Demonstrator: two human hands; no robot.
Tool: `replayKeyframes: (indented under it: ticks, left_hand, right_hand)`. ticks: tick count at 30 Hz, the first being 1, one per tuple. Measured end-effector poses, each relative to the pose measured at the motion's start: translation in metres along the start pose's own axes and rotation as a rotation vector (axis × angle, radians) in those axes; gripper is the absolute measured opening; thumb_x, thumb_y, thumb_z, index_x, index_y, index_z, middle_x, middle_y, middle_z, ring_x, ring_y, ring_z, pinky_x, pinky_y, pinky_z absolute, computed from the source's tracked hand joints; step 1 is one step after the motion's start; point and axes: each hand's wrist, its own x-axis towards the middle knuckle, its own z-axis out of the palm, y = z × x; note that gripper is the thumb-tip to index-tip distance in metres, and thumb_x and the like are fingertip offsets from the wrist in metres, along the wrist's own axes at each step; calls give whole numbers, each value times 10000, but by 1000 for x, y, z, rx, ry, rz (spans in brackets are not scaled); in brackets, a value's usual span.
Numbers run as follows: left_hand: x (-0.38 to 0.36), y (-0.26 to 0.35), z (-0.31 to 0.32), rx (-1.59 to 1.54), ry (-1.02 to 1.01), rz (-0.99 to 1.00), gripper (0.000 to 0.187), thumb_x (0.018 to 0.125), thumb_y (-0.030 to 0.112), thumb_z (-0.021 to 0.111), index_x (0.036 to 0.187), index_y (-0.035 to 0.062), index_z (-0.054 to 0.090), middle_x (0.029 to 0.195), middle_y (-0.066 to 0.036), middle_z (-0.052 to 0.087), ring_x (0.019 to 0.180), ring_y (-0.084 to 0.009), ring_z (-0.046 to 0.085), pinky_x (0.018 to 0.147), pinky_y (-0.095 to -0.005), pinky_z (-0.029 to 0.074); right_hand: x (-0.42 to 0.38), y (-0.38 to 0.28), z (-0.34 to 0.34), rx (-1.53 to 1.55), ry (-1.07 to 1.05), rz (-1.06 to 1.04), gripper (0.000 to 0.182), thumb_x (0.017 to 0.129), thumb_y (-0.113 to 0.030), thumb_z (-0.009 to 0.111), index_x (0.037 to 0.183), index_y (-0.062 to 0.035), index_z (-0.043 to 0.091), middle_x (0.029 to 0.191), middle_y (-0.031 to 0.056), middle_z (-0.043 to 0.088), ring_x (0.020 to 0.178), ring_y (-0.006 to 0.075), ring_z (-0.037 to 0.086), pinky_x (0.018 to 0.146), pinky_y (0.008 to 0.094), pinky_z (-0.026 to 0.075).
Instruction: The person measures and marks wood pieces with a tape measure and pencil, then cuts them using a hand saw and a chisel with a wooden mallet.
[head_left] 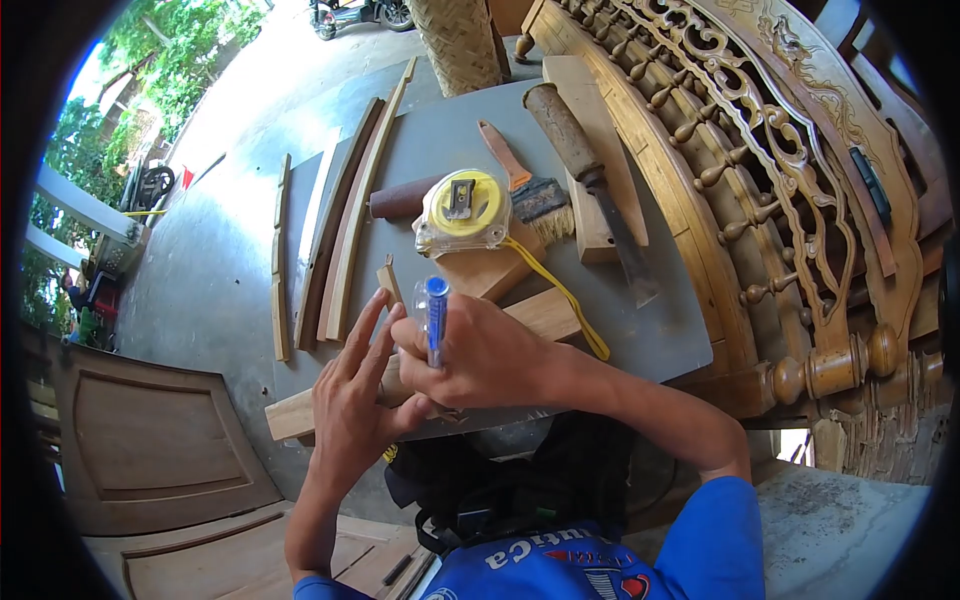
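My right hand (480, 350) is closed round a blue pen (437, 315), which stands nearly upright; its tip is hidden below the fingers. Close on its left, my left hand (355, 405) lies with fingers stretched out and apart over a length of wood (292, 415). Both hands hide the middle of that wood. Just beyond them are a small wooden stick (388, 278) and a wooden block (545, 315). A clear and yellow tape measure (478, 212) sits farther off on another block (485, 272), its yellow strap trailing to the right.
The grey board (660, 320) also carries a paintbrush (525, 185), a chisel (610, 215) beside a thick wooden piece (600, 110), and a dark brown roll (400, 198). Long wood strips (340, 240) lie left. A carved wooden frame (700, 170) stands right, panelled wood (160, 435) lower left.
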Motion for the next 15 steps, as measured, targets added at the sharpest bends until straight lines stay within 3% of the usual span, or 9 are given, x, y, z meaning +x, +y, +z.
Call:
replayKeyframes:
  ticks: [3, 5, 8, 11, 15]
  left_hand:
    - [0, 1, -1, 2, 3, -5, 754, 693, 589, 565, 1214, 53, 464, 1315, -100, 385, 1048, -318, 522, 839, -408, 439]
    - [-2, 0, 0, 6, 13, -8, 749, 692, 587, 567, 1210, 56, 467, 1316, -96, 385, 1044, -315, 525, 839, -404, 439]
    - [0, 1, -1, 26, 13, 17, 739, 691, 581, 574, 1198, 53, 474, 1319, -94, 383, 1042, -307, 528, 832, -397, 442]
    - [-3, 0, -1, 37, 13, 9, 738, 691, 583, 573, 1191, 48, 477, 1326, -89, 375, 1044, -303, 528, 823, -399, 443]
    - [-2, -2, 0, 44, -5, 13, 753, 686, 602, 563, 1193, 51, 477, 1338, -83, 359, 1038, -296, 534, 819, -405, 440]
  right_hand:
    - [7, -5, -14, 128, -77, 117, 178, 583, -118, 592, 644, 4, 478, 747, 100, 485, 540, 234, 522, 443, 335, 401]
    - [11, -7, -16, 303, -44, 328, 157, 604, -88, 588, 650, 4, 469, 698, 116, 476, 525, 255, 513, 447, 349, 398]
    - [2, 0, -8, 214, -86, 105, 110, 663, -54, 553, 663, 3, 458, 582, 141, 453, 501, 305, 501, 457, 372, 394]
    - [14, -11, -23, 392, -69, 368, 95, 722, -59, 512, 676, 6, 460, 489, 156, 414, 492, 329, 499, 468, 383, 390]
    - [26, -5, -21, 376, 36, 457, 120, 748, -73, 512, 675, 11, 464, 493, 157, 438, 480, 302, 510, 462, 372, 387]
